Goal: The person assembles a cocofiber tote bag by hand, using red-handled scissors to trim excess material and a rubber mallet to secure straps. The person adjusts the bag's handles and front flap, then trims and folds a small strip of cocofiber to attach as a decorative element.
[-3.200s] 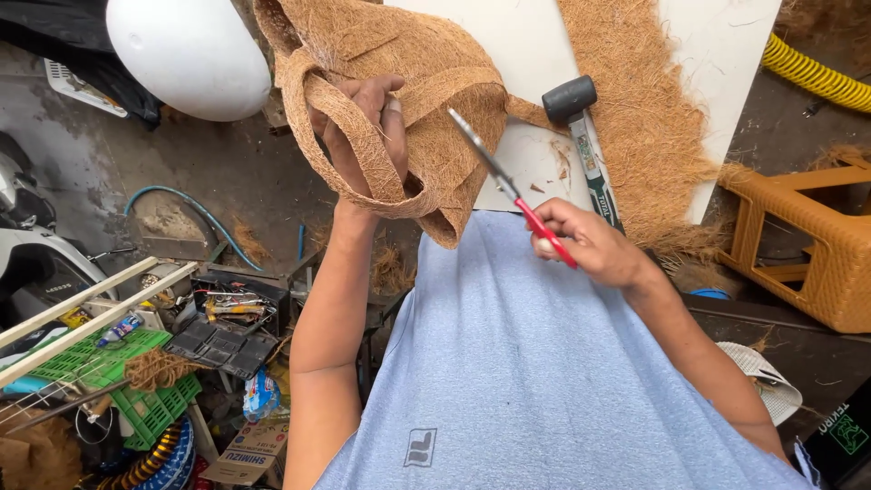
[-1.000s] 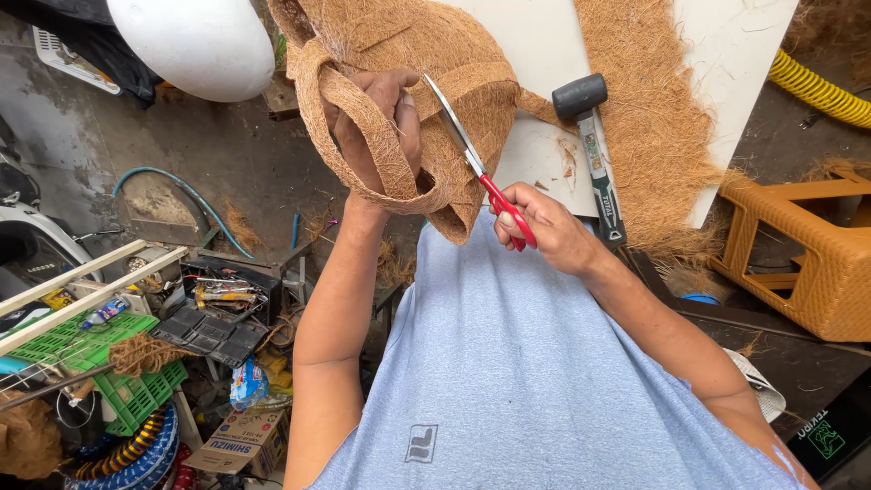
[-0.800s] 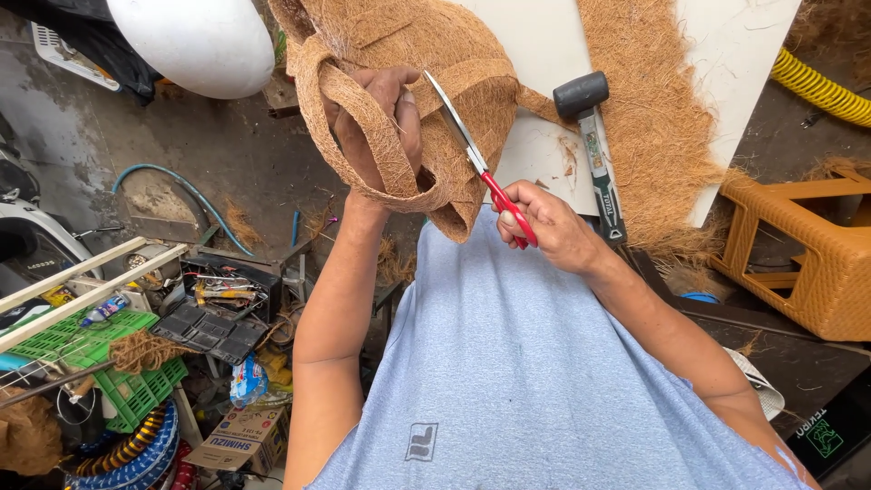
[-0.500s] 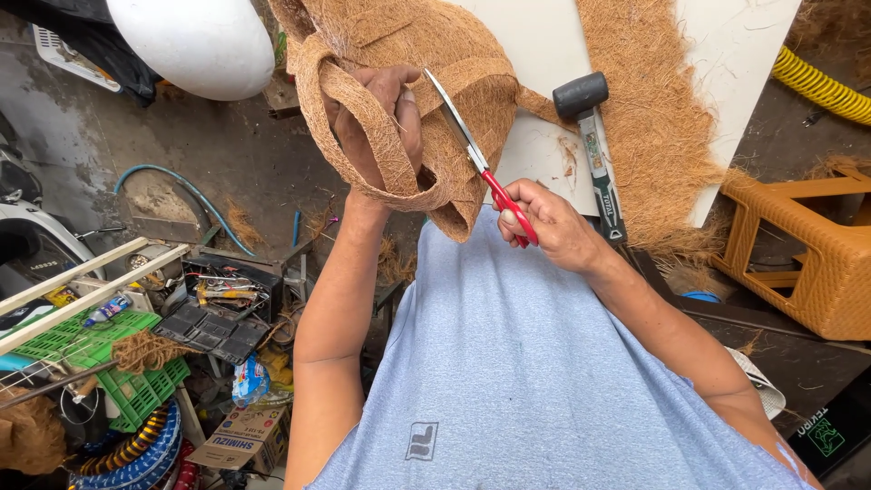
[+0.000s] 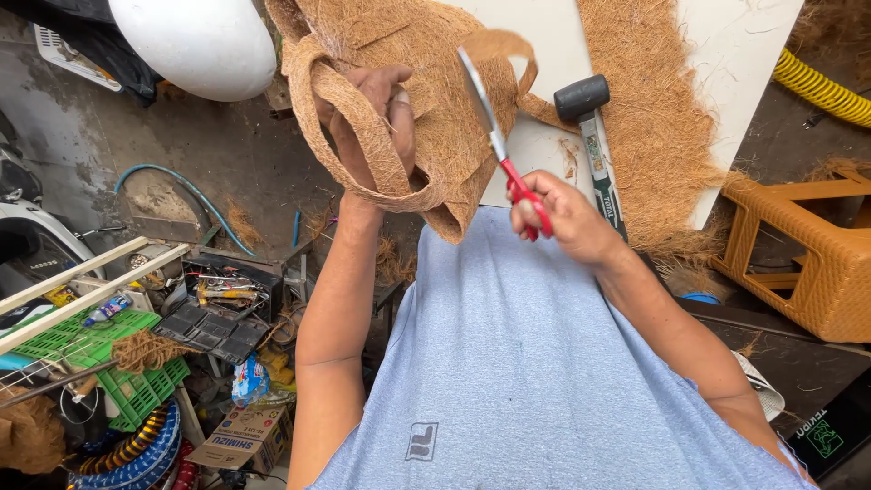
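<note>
My left hand (image 5: 372,122) grips a folded piece of brown coconut-fibre matting (image 5: 426,100), with a loose strip looped around the fingers. My right hand (image 5: 567,218) holds red-handled scissors (image 5: 499,150) whose blades point up into the matting, next to a curled strip. Both hands are raised above my blue-grey shirt, over the near edge of a white board (image 5: 735,54).
A black rubber mallet (image 5: 590,127) and a long fibre sheet (image 5: 649,118) lie on the white board. An orange wicker stool (image 5: 812,249) stands right, a yellow hose (image 5: 821,86) behind it. At left are a white dome (image 5: 195,41), green crates (image 5: 122,363) and scattered tools.
The scissors have advanced up through the matting, and a cut strip now curls free beside the blades. My left hand keeps its grip on the matting.
</note>
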